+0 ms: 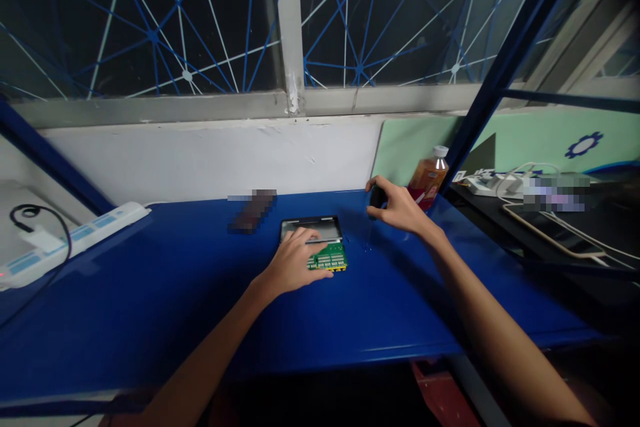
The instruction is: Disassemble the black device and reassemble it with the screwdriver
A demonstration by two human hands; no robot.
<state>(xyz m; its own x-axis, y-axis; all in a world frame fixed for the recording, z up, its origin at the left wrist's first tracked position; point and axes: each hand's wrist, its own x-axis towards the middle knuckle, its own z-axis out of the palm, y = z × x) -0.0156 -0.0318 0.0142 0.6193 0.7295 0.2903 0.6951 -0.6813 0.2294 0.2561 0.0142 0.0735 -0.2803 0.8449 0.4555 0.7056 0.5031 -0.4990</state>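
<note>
We locate the flat green rectangular circuit board with a yellow near edge (334,258) at the middle of the blue smooth-topped desk (190,300). We observe the left hand (291,263) over the left part of the board, moderately spread: the fingers reach across its far side and the thumb lies along its near edge. We cannot tell whether the left hand grips the board or only steadies it.

We find the shallow black-rimmed rectangular case with a grey interior (311,226) directly at the far side of the board; the left fingers cover part of it. We cannot tell whether board and case overlap.

We note the right hand (401,208) to the right of the case, with the thumb and fingers narrowed around a small dark object (377,199); its exact form is partly hidden. On the desk below the right hand, we see tiny bright pieces (368,249), too small to identify.

We identify a white-capped clear plastic bottle with amber contents and a red label (429,177) at the far right, behind the right hand. At the far left lies a long white-and-blue power strip (83,240) with a black cable (64,230).
</note>
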